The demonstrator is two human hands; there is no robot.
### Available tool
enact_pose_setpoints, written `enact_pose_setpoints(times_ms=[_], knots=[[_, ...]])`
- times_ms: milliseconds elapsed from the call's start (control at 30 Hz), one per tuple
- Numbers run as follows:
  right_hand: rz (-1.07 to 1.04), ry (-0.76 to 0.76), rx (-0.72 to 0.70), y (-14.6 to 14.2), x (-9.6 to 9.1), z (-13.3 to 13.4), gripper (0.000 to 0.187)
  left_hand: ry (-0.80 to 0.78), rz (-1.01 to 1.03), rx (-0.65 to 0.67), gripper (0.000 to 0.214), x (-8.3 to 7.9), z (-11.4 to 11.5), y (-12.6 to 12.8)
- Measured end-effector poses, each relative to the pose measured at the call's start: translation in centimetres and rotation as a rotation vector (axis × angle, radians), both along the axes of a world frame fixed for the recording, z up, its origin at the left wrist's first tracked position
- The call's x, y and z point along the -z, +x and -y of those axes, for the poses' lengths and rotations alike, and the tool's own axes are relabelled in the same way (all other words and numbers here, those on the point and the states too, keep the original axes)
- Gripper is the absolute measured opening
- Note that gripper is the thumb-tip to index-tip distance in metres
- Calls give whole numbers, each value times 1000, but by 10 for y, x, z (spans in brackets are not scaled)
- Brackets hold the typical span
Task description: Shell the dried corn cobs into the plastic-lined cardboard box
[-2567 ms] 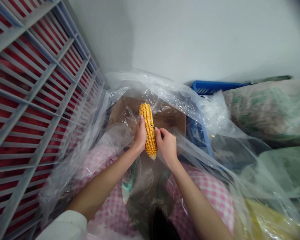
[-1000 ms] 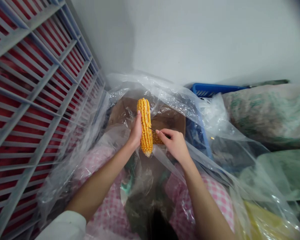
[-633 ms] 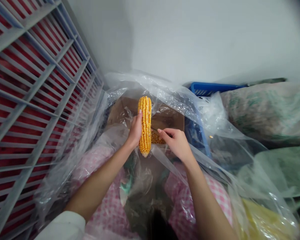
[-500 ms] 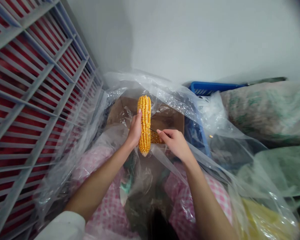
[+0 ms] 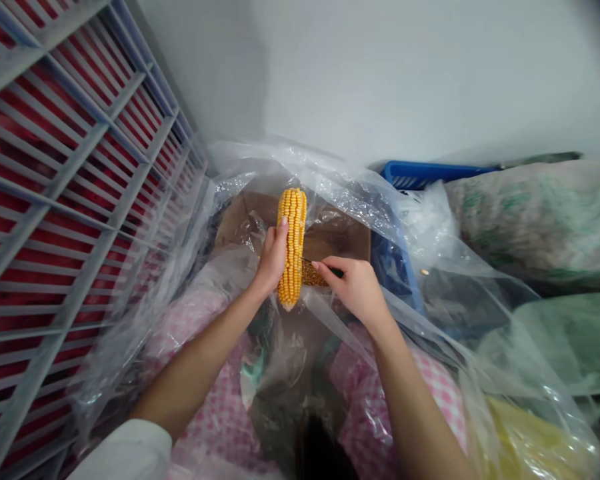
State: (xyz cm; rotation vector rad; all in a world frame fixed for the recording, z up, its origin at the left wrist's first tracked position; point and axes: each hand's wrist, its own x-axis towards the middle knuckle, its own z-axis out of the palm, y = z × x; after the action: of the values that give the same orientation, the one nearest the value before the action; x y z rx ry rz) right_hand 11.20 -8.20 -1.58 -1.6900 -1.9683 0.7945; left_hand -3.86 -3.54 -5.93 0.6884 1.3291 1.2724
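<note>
The left hand [image 5: 273,257] grips an upright corn cob [image 5: 292,248], blunt end pointing up and away, while the right hand [image 5: 357,287] pinches a thin pointed tool [image 5: 314,263] against it.

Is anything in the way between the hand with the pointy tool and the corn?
Nothing visible is. The left hand grips the corn cob upright, and the right hand pinches a thin dark tool whose tip reaches the cob's side. The clear plastic sheet lies behind and below them, not between.

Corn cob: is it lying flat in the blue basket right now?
No: the left hand holds the cob upright, apart from the basket.
</note>
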Motion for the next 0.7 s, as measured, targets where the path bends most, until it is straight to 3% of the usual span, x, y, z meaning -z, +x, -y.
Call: enact_pose_setpoints(times_ms=[100, 167, 700], knots=[[19, -25, -52, 1, 1, 1, 37, 84, -236, 71, 45, 1, 6, 2], [39, -49, -72, 1, 3, 2, 36, 78, -292, 112, 45, 3, 10, 4], [296, -90, 95, -22, 16, 11, 33, -123, -223, 23, 46, 24, 18, 14]])
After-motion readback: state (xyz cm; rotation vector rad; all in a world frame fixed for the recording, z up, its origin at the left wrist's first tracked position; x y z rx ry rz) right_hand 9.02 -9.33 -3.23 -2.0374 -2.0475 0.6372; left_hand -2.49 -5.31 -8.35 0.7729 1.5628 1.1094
